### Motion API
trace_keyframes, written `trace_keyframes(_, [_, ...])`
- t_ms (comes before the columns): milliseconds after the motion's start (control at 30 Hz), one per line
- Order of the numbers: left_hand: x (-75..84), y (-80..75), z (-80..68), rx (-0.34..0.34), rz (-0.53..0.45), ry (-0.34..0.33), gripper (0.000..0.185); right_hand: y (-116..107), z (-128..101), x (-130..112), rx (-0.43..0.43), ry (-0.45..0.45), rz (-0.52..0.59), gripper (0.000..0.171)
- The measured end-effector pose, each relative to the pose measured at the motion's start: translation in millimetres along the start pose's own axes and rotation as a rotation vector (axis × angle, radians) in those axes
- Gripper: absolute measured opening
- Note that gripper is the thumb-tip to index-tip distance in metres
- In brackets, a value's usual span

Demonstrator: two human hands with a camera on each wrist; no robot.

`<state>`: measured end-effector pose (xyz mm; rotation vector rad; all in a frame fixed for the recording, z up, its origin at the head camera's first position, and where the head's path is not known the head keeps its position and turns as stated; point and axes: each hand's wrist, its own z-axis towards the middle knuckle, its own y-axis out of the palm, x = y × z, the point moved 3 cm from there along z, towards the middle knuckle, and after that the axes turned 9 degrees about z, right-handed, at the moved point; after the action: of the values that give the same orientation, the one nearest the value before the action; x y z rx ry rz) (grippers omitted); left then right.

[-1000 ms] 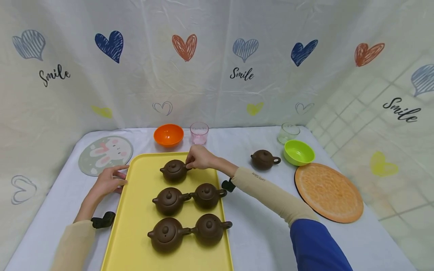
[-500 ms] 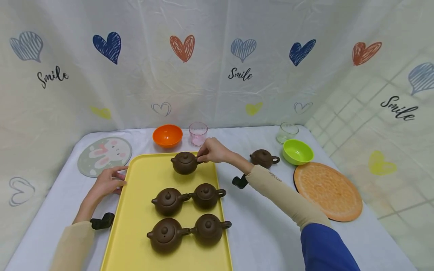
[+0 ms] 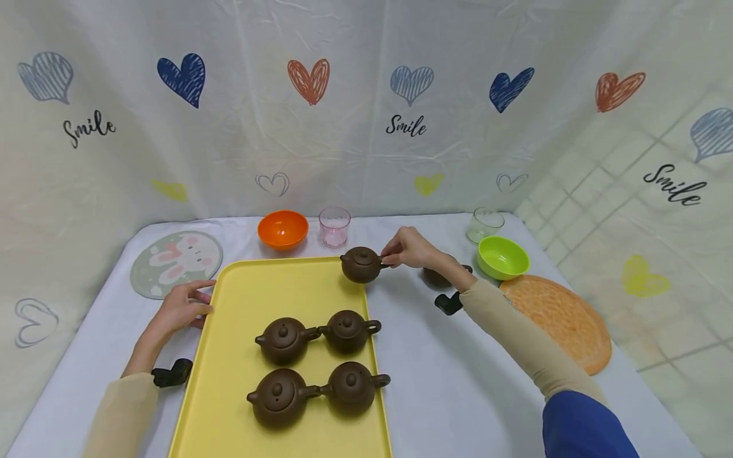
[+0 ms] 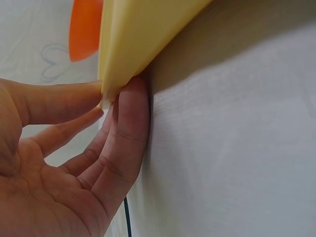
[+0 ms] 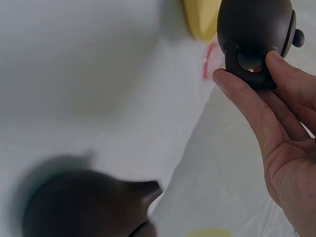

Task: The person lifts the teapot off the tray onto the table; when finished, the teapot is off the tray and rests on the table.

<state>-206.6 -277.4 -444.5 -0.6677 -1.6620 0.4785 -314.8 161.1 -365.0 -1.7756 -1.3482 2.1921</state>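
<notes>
A small dark brown teapot (image 3: pixel 361 264) hangs over the far right corner of the yellow tray (image 3: pixel 275 283). My right hand (image 3: pixel 411 248) pinches its handle between thumb and fingers, as the right wrist view shows. Four-handed rows aside, several more brown teapots (image 3: pixel 284 340) sit on the tray in two pairs, spouts to the left. At the tray's left edge my left hand (image 3: pixel 184 305) grips the rim; in the left wrist view the thumb (image 4: pixel 64 102) lies against the rim's side and the fingers (image 4: pixel 133 108) curl underneath.
Another teapot (image 3: pixel 435 278) stands on the white tablecloth, partly behind the right wrist. An orange bowl (image 3: pixel 283 230) and pink glass (image 3: pixel 335 227) are behind the tray. To the right are a green bowl (image 3: pixel 504 257), clear glass (image 3: pixel 485 224) and orange round mat (image 3: pixel 564 324); a rabbit mat (image 3: pixel 174 264) lies left.
My right hand has lifted the teapot off the tray's far end and carried it rightward to the tray's right edge. The left hand stays on the rim.
</notes>
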Motion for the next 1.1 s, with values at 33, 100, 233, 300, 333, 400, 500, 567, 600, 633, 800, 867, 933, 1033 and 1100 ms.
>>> trace_keyframes(33, [0.4, 0.1, 0.0, 0.000, 0.002, 0.000, 0.065, -2, -3, 4, 0.001, 0.011, 0.005, 0.012])
trace_keyframes(100, [1.1, 0.3, 0.0, 0.000, 0.004, 0.002, 0.065, -6, -8, 10, -0.002, 0.023, 0.008, 0.012])
trace_keyframes(233, [2.2, 0.6, -0.3, 0.001, -0.002, 0.003, 0.065, -11, -16, 21, -0.005, 0.034, -0.003, 0.013])
trace_keyframes(300, [2.6, 0.7, -0.5, 0.000, -0.006, 0.002, 0.065, -12, -18, 26, 0.001, 0.033, -0.015, 0.013])
trace_keyframes(333, [2.5, 0.6, -0.5, -0.001, -0.006, 0.003, 0.065, -13, -19, 28, 0.003, 0.031, -0.023, 0.013])
trace_keyframes(400, [2.3, 0.6, -0.5, -0.002, -0.005, 0.003, 0.065, -15, -21, 30, 0.012, 0.024, -0.036, 0.012])
trace_keyframes(500, [1.6, 0.6, -0.2, 0.001, 0.000, -0.001, 0.065, -16, -24, 33, 0.025, 0.016, -0.048, 0.011])
trace_keyframes(567, [1.4, 1.0, -0.3, 0.002, 0.005, -0.001, 0.064, -17, -26, 35, 0.029, 0.011, -0.056, 0.010])
trace_keyframes(600, [1.4, 1.0, -0.4, 0.004, 0.005, -0.001, 0.064, -17, -27, 36, 0.028, 0.006, -0.061, 0.010])
trace_keyframes(633, [1.1, 1.2, -0.5, 0.006, 0.004, -0.004, 0.064, -17, -28, 36, 0.028, 0.006, -0.065, 0.010])
trace_keyframes(800, [0.6, 1.7, -1.0, 0.011, 0.000, -0.003, 0.065, -14, -31, 42, 0.010, 0.009, -0.084, 0.011])
trace_keyframes(867, [0.5, 1.8, -0.8, 0.012, 0.002, -0.004, 0.065, -14, -32, 44, 0.002, 0.020, -0.092, 0.012])
trace_keyframes(933, [0.7, 2.0, -0.7, 0.010, 0.005, -0.008, 0.065, -13, -33, 46, -0.002, 0.032, -0.100, 0.012])
trace_keyframes(1033, [0.8, 1.9, 0.0, 0.007, 0.015, -0.016, 0.065, -12, -34, 46, -0.001, 0.042, -0.103, 0.013])
trace_keyframes(1100, [1.0, 2.0, 0.4, 0.005, 0.020, -0.018, 0.065, -12, -34, 45, 0.000, 0.043, -0.107, 0.012])
